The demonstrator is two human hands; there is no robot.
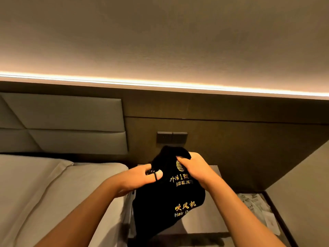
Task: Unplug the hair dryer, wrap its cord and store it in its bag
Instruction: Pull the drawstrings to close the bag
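Observation:
A black cloth bag (160, 202) with gold lettering that reads "Hair D…" hangs in front of me, bulging as if something is inside. The hair dryer and its cord are hidden. My left hand (140, 177) grips the bag's upper left side, and a thin black drawstring loops over its thumb. My right hand (194, 168) pinches the gathered neck of the bag at the upper right. Both hands hold the bag above the bedside table (215, 218).
A bed with white sheets (44, 189) lies to the left, with a padded headboard (67, 122) behind it. A dark switch and socket panel (171, 137) sits on the wall just beyond the bag. Papers (256, 205) lie on the right in an open compartment.

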